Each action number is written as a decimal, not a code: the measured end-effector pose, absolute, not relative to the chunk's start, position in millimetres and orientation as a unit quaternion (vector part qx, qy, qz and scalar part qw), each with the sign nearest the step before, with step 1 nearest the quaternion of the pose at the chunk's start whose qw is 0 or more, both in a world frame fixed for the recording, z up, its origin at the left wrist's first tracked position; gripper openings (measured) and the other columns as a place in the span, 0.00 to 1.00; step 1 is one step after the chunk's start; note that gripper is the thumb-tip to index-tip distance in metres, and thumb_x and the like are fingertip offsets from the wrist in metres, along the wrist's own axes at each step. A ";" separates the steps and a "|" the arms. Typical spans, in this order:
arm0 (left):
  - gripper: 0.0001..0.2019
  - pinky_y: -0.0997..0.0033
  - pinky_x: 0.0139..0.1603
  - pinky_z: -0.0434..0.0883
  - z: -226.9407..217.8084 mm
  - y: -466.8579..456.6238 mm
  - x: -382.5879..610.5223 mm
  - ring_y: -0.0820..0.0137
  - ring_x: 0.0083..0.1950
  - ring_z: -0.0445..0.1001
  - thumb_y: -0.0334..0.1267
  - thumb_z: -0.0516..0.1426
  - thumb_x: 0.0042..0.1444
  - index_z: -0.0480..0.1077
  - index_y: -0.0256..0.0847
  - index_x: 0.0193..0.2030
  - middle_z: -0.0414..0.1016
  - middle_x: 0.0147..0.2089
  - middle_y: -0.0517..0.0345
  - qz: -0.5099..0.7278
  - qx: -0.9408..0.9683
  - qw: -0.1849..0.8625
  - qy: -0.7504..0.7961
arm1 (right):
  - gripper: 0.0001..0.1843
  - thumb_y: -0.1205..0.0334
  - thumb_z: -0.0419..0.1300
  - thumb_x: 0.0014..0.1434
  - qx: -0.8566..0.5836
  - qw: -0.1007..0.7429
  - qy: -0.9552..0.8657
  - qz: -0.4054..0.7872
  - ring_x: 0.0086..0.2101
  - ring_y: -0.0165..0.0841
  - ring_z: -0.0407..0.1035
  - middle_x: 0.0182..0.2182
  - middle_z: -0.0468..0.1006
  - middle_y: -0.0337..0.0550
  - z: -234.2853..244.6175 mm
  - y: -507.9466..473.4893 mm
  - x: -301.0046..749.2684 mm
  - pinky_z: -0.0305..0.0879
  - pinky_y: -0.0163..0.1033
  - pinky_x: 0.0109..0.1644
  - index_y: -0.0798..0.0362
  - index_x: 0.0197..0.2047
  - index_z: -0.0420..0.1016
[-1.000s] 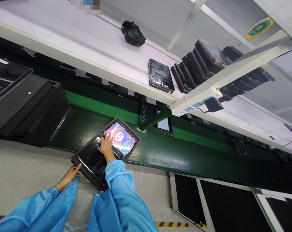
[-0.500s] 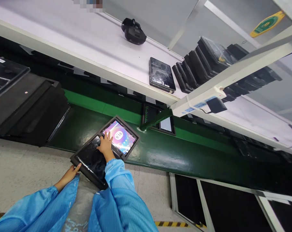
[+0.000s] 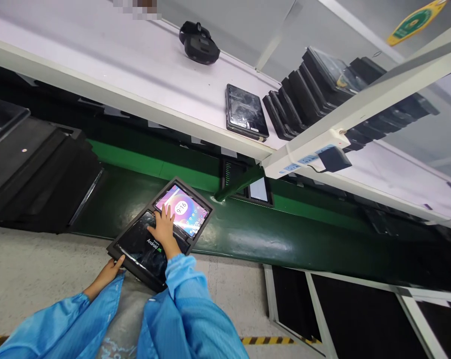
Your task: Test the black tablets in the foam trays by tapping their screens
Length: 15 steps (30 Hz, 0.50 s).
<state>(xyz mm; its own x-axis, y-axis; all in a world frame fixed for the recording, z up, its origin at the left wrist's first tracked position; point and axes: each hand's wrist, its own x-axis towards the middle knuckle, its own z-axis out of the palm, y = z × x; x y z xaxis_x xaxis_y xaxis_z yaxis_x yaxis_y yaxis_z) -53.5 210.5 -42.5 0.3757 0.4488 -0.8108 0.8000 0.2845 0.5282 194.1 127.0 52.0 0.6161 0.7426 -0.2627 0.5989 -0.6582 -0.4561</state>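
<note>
A black tray lies on the green conveyor and holds two tablets side by side. The far tablet is lit and shows a clock reading 9:16. The near tablet is dark with a small "Android" line on it. My right hand rests with spread fingers on the near tablet's top edge, fingertips reaching toward the lit one. My left hand touches the tray's near left corner, its fingers mostly hidden under the rim. Both arms wear blue sleeves.
Above runs a white shelf with a black headset, a flat tablet and a row of upright tablets. A power strip hangs on the frame. Black trays are stacked at left.
The near tablet's dark screen now shows an "Android" line. The view has shifted slightly; my hands stay on the tray and tablet.
</note>
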 end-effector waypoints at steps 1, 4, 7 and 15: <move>0.44 0.55 0.52 0.75 -41.6 211.9 -51.5 0.46 0.48 0.79 0.84 0.47 0.31 0.61 0.45 0.41 0.76 0.48 0.40 -0.141 0.582 0.593 0.538 | 0.34 0.51 0.63 0.61 -0.895 0.201 -0.349 0.191 0.73 0.49 0.30 0.75 0.43 0.51 51.0 111.4 194.3 0.36 0.64 0.72 0.49 0.67 0.62; 0.42 0.54 0.51 0.75 -38.3 217.5 -45.6 0.45 0.49 0.79 0.82 0.48 0.32 0.61 0.46 0.40 0.76 0.47 0.40 -0.130 0.584 0.595 0.536 | 0.31 0.55 0.53 0.66 -0.944 0.277 -0.144 0.104 0.72 0.46 0.39 0.72 0.51 0.58 41.6 49.5 200.0 0.41 0.57 0.73 0.57 0.69 0.59; 0.42 0.52 0.52 0.75 -35.0 223.1 -42.1 0.45 0.50 0.78 0.81 0.49 0.32 0.62 0.45 0.41 0.76 0.47 0.40 -0.136 0.585 0.591 0.539 | 0.39 0.54 0.56 0.61 -0.934 0.338 0.063 0.098 0.70 0.49 0.48 0.69 0.57 0.67 26.1 -6.4 211.8 0.50 0.54 0.70 0.67 0.70 0.54; 0.41 0.53 0.53 0.75 -28.2 228.8 -39.4 0.47 0.48 0.79 0.79 0.52 0.32 0.61 0.45 0.42 0.77 0.50 0.41 -0.155 0.578 0.593 0.539 | 0.35 0.50 0.59 0.56 -0.890 0.407 0.118 0.167 0.53 0.41 0.74 0.54 0.78 0.55 -7.6 -10.0 228.4 0.68 0.42 0.58 0.60 0.62 0.65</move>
